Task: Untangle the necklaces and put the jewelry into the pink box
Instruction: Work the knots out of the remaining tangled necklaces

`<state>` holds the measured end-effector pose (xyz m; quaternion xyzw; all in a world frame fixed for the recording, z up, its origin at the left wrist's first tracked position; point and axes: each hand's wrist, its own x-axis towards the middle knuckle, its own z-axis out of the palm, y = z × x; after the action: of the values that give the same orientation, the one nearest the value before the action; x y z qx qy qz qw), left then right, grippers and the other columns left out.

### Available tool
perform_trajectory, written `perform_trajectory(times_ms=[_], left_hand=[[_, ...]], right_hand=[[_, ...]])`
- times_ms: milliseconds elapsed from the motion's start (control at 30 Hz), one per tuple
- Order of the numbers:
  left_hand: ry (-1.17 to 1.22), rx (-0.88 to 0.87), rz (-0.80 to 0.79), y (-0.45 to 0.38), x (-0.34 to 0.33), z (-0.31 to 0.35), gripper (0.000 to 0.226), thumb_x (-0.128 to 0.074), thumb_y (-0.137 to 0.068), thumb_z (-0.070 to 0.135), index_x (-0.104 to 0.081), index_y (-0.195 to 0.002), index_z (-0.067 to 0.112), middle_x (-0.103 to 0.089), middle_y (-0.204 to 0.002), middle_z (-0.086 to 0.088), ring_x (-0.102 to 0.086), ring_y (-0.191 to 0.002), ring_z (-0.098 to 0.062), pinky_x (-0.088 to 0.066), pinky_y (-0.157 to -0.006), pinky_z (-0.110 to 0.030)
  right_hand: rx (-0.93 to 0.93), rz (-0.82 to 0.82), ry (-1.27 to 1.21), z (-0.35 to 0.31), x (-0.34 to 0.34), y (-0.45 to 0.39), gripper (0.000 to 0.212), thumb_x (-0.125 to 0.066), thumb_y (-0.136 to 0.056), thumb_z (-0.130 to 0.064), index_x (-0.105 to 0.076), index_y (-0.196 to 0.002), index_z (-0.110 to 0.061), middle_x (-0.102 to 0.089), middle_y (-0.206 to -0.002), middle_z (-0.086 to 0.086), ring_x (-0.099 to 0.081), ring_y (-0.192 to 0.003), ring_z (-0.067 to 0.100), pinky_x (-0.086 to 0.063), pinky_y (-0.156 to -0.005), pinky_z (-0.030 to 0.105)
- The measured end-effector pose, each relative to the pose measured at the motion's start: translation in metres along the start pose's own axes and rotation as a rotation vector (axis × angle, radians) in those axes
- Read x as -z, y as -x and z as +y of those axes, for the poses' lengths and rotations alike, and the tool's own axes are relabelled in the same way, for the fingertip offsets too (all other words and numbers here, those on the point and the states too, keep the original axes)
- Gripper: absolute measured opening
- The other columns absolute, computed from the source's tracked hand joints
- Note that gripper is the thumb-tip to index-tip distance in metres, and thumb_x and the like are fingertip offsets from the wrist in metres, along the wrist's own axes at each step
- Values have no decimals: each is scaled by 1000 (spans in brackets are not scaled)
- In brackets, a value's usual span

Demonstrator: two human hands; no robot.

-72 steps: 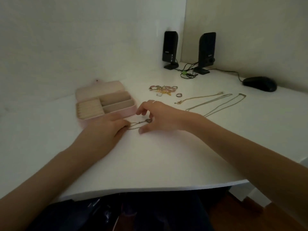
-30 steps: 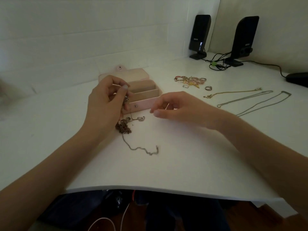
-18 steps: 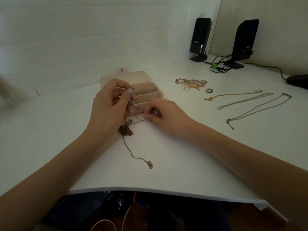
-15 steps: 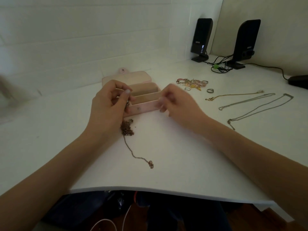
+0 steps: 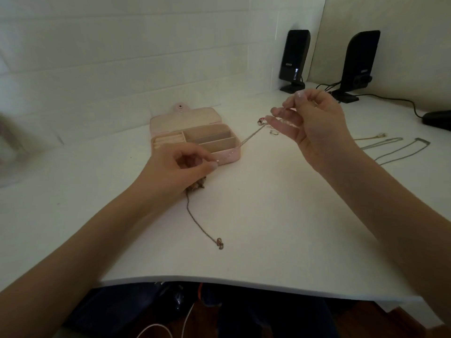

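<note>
The pink box (image 5: 227,157) lies open on the white desk, lid flat behind it, its compartments showing nothing inside. My left hand (image 5: 175,169) pinches a bunched, tangled chain in front of the box. A dark tail of that necklace (image 5: 197,220) trails toward me and ends in a small clasp. My right hand (image 5: 314,125) is raised above the desk to the right of the box. It pinches a thin pale chain (image 5: 249,139) that stretches taut down to my left fingers. Part of the tangle is hidden under my left hand.
Small rings and bits of jewelry (image 5: 273,131) lie behind my right hand. Three straightened necklaces (image 5: 395,147) lie at the right. Two black speakers (image 5: 294,59) with cables stand at the back corner, and a black mouse (image 5: 436,119) sits at the far right.
My right hand has risen and moved right, away from the box, drawing a thin chain taut out of the tangle. My left hand has lowered to the desk, still holding the bunch.
</note>
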<state>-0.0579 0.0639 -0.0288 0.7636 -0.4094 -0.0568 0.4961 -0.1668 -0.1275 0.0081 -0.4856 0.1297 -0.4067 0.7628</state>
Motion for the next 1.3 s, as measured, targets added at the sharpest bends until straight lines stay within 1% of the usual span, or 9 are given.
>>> perform_trajectory(times_ms=[100,233,367,500,600,833,933,1067,1300], left_hand=[[-84,-30,-84,4,0,1,9,-76,-77,15,-74,-80,24,-65,-68,5,-58,-62,-11,-47,-61,-20],[-153,-44,85,4,-2,1,13,-72,-82,13,-68,-75,23,-62,-70,7,-54,-60,-1,-41,-58,-7],[-186,-99,178,5,-2,-4,15,-62,-89,19,-61,-74,23,-61,-69,2,-56,-63,-9,-45,-61,-24],[-499,-98,61,8,2,-3,17,-56,-88,42,-56,-76,30,-58,-69,13,-52,-68,-4,-35,-56,-22],[-525,-77,49,9,4,-4,23,-55,-90,41,-55,-71,28,-57,-64,10,-51,-66,-6,-35,-56,-25],[-750,-187,217,11,4,-4,35,-49,-84,51,-47,-58,27,-48,-51,11,-44,-53,-1,-28,-50,-21],[-539,-283,6,7,0,-9,28,-52,-79,53,-62,-79,27,-59,-74,19,-54,-71,0,-42,-65,-13],[-503,-316,-188,6,-2,-18,24,-63,-88,24,-67,-112,22,-57,-100,21,-54,-94,1,-40,-87,-12],[-728,-278,-42,9,5,-16,34,-58,-79,6,-66,-106,25,-56,-88,17,-50,-80,-8,-40,-64,-24]], right_hand=[[23,39,32,-3,3,-2,8,-40,-102,-7,-45,-95,-6,-54,-79,10,-68,-60,17,-58,-55,32],[61,108,103,-8,7,-3,6,-41,-102,-11,-45,-101,-7,-57,-84,8,-71,-66,17,-55,-48,27],[94,149,148,-6,8,-2,8,-40,-102,-11,-43,-95,-10,-57,-84,8,-71,-64,17,-52,-46,24],[160,271,185,-6,12,-5,5,-38,-102,-9,-43,-100,-10,-56,-83,9,-70,-59,16,-53,-47,25],[140,326,199,-11,19,-10,5,-38,-102,-9,-43,-105,-10,-57,-83,6,-67,-54,12,-52,-48,23],[146,116,273,-9,13,-6,9,-42,-101,-8,-45,-94,-11,-60,-84,8,-68,-55,16,-53,-49,23],[128,-91,144,-12,7,-3,8,-43,-101,-8,-46,-93,-8,-59,-79,7,-65,-52,13,-53,-49,22],[95,-276,159,-17,9,-3,11,-43,-100,-8,-44,-89,-9,-55,-72,3,-42,-42,7,-35,-41,18],[237,-111,235,-31,26,-16,17,-37,-101,-7,-44,-87,-14,-50,-68,-1,-30,-48,8,-26,-44,20]])
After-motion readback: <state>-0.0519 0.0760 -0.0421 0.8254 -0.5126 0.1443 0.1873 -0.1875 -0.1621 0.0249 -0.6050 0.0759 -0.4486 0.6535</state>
